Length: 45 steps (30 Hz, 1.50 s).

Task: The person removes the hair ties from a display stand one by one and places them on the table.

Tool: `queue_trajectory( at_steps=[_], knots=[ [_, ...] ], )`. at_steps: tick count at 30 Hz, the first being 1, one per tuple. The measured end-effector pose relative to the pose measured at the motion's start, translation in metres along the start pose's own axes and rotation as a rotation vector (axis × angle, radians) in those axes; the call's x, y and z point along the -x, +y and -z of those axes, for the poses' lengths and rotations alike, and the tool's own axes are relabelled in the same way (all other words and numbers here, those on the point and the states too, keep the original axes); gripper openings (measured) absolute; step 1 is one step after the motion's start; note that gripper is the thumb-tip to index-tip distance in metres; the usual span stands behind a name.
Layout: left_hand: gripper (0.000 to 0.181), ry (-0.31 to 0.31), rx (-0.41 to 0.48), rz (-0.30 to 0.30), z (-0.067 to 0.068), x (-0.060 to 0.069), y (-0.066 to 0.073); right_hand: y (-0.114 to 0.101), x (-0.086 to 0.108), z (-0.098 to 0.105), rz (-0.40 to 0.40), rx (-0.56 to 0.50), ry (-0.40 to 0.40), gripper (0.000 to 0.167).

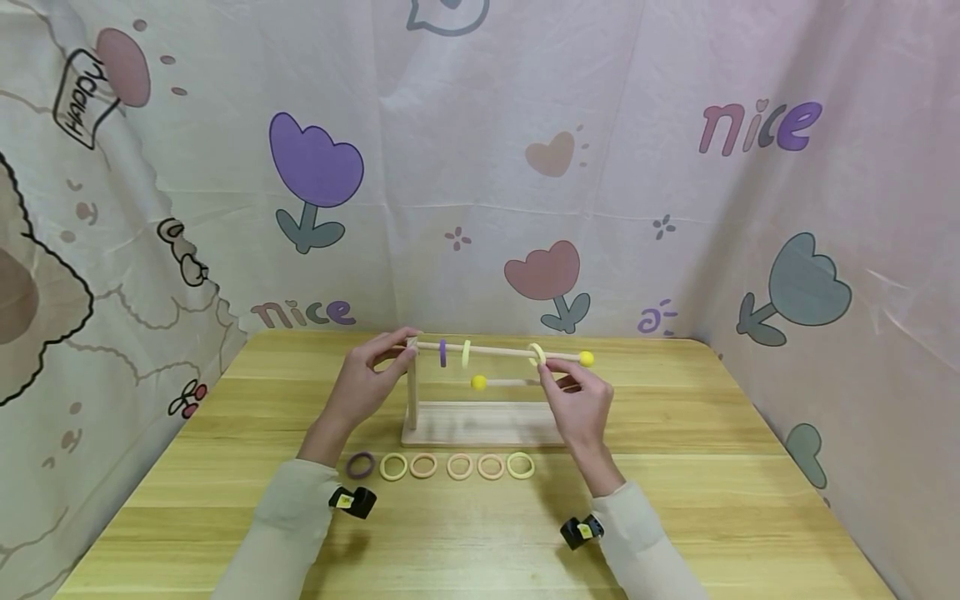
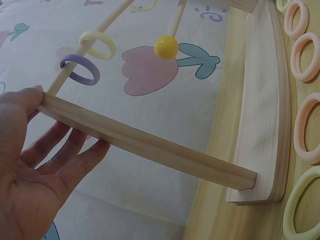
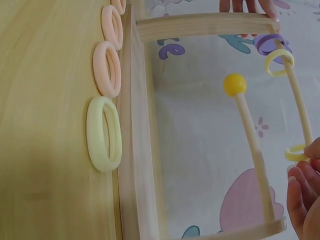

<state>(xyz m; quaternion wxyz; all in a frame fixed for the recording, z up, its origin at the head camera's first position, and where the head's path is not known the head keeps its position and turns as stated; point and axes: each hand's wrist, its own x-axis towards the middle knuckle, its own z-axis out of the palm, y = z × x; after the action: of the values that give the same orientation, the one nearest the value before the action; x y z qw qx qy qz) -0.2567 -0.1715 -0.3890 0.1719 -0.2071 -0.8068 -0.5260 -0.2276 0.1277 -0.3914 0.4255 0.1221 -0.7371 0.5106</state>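
A wooden stand [image 1: 480,425] carries an upper rod [image 1: 498,351] ending in a yellow ball [image 1: 587,359], and a lower rod with another yellow ball [image 1: 478,382]. On the upper rod hang a purple ring [image 1: 442,353] and a pale yellow ring [image 1: 466,354], apart from each other. My right hand [image 1: 581,404] pinches another yellow ring [image 1: 536,354] round the same rod, nearer its ball end. At the top of the left post [image 2: 150,142], my left hand [image 1: 363,383] grips the corner where the rod meets it, thumb and fingers on either side.
In front of the base lies a row of rings: a dark purple one [image 1: 360,465] at the left, then several yellow and peach ones, with a yellow ring [image 1: 521,466] at the right end. A printed cloth [image 1: 450,167] hangs behind the wooden table [image 1: 450,542].
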Motion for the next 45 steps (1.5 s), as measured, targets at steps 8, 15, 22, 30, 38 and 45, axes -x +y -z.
queue_trajectory(
  at_steps=[8,15,22,30,38,45],
  knots=[
    [0.032,0.001,0.002,-0.005,0.0,0.0,0.002,0.006,-0.001,0.007,-0.017,-0.007,0.018,0.009],
    [0.033,0.004,0.006,-0.016,0.0,0.0,-0.001,0.011,-0.003,0.013,-0.025,-0.008,0.021,0.009],
    [0.033,0.002,0.022,-0.009,-0.001,0.001,0.0,0.013,-0.005,0.018,-0.031,0.006,0.029,0.008],
    [0.034,0.003,0.01,-0.005,0.0,0.001,0.0,0.018,-0.004,0.028,-0.041,0.035,0.027,0.009],
    [0.033,0.001,0.001,0.003,-0.001,0.0,0.002,0.023,-0.006,0.038,-0.037,0.074,0.043,0.008],
    [0.033,-0.001,-0.005,0.003,-0.001,0.0,0.002,0.025,-0.012,0.048,-0.05,0.075,0.037,0.008]
  ],
)
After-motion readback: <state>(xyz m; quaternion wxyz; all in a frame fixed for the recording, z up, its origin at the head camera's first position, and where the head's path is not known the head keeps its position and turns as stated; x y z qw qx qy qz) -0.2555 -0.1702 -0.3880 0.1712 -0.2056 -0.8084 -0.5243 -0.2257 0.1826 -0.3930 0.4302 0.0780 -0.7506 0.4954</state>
